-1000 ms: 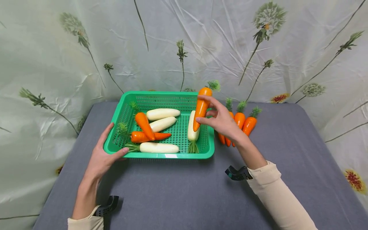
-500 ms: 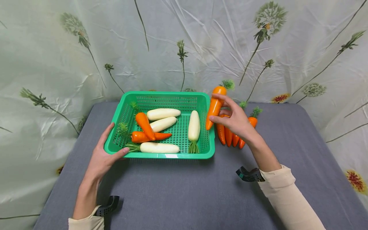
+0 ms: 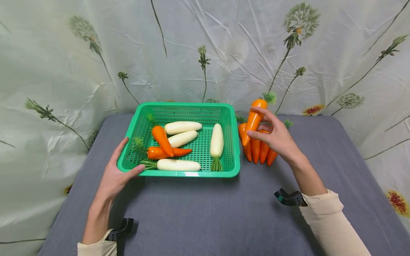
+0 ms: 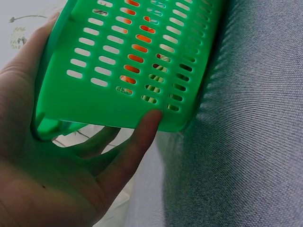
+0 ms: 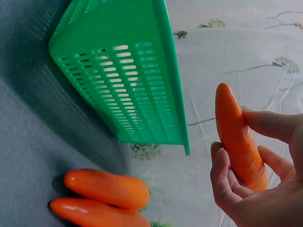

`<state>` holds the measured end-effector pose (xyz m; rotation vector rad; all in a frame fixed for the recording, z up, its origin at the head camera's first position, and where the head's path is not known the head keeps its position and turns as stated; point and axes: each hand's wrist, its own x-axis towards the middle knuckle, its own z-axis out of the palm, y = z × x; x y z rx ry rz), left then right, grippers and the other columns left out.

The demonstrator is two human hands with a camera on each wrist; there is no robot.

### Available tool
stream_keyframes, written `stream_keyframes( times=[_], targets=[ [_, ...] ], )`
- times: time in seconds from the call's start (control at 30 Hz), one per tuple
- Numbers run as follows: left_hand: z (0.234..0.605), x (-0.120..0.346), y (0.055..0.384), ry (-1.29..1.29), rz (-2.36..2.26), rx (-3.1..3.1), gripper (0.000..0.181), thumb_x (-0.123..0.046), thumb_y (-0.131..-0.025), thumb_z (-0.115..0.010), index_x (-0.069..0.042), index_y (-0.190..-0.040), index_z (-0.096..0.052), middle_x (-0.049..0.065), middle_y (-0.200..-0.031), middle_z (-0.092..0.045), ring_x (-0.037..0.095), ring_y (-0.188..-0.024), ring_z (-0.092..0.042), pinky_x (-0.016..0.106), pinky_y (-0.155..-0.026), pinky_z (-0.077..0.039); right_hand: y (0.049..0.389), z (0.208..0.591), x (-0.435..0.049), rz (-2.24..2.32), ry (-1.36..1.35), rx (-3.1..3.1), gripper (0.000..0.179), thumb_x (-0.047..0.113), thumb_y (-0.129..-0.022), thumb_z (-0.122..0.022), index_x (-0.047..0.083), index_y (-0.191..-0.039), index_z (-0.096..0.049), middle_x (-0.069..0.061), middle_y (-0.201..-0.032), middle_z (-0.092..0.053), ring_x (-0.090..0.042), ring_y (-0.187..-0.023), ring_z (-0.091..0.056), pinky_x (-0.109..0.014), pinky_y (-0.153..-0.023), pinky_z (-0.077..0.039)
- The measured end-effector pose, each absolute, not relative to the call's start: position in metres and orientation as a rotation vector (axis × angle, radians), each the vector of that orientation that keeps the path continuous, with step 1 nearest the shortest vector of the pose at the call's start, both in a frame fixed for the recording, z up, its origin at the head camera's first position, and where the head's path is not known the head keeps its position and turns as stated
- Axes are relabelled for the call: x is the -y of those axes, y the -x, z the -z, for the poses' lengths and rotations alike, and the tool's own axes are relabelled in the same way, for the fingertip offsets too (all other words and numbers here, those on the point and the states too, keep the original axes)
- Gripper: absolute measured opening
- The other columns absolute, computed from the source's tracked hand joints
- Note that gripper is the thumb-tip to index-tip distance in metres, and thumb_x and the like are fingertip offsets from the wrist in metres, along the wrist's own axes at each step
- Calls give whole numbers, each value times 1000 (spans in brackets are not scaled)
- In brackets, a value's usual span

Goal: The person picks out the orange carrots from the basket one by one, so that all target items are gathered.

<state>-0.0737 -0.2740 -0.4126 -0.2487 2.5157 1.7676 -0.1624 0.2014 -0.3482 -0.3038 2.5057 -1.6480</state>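
Observation:
My right hand [image 3: 277, 137] pinches an orange carrot [image 3: 255, 115] between thumb and fingers, held up to the right of the green plastic basket [image 3: 179, 174]. The carrot's leafy top points up and away; in the right wrist view the held carrot [image 5: 236, 142] hangs in the air beside the basket wall. My left hand [image 3: 116, 174] grips the basket's near left corner, thumb on the front rim, other fingers along the outer side. In the basket, two carrots [image 3: 162, 139] cross at the left, among several white radishes [image 3: 183, 127]. One white radish [image 3: 217, 140] lies lengthwise at the right.
Several carrots [image 3: 255, 151] lie side by side on the grey tablecloth [image 3: 205, 213], right against the basket's right side and partly hidden by my right hand. A flower-patterned curtain [image 3: 179, 53] hangs behind the table.
My right hand has moved right with the carrot, from over the basket's right end to above the row of carrots. The left hand and the basket have stayed in place.

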Motion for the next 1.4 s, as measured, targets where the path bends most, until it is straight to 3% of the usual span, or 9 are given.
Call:
stream_keyframes(
  times=[0.2, 0.37, 0.6, 0.97, 1.27, 1.4],
  targets=[
    [413, 274, 74, 253, -1758, -2518, 103, -15, -92, -80, -46, -165, -16, 18, -150, -40, 1, -84, -64, 24, -71, -59, 161, 353, -212, 1701, 288, -2478, 71, 19, -97, -76, 31, -158, -42, -11, -141, -50, -11, -94, -69, -27, -79, -54],
    [413, 274, 74, 248, -1781, -2493, 104, -13, -91, -80, -44, -166, -15, 21, -151, -39, 2, -83, -66, 27, -71, -61, 158, 361, -223, 1673, 257, -2513, 71, 19, -96, -76, 33, -157, -43, -8, -143, -50, -12, -97, -67, -23, -83, -52],
    [412, 274, 74, 247, -1765, -2501, 103, -15, -92, -80, -45, -166, -15, 22, -150, -41, 2, -83, -66, 24, -71, -59, 154, 372, -240, 1617, 215, -2563, 73, 20, -96, -76, 30, -159, -41, -8, -131, -52, -11, -90, -64, -23, -79, -51],
    [411, 275, 73, 247, -1713, -2534, 103, -19, -92, -80, -46, -165, -13, 20, -152, -41, 1, -86, -65, 23, -73, -58, 143, 392, -268, 1634, 183, -2588, 72, 12, -96, -76, 24, -159, -42, 5, -123, -55, -3, -85, -63, -18, -75, -51],
    [412, 274, 73, 243, -1707, -2558, 102, -19, -92, -81, -46, -165, -15, 18, -152, -41, 0, -87, -64, 21, -74, -57, 135, 407, -291, 1599, 138, -2601, 75, 10, -96, -75, 19, -161, -39, 7, -116, -57, -5, -80, -68, -22, -73, -55],
    [412, 274, 73, 242, -1692, -2579, 102, -20, -91, -81, -46, -165, -15, 16, -154, -40, -1, -90, -62, 18, -75, -54, 132, 412, -297, 1525, 103, -2608, 80, 13, -97, -75, 11, -164, -31, 0, -114, -59, -7, -81, -69, -24, -73, -57]
  ],
)
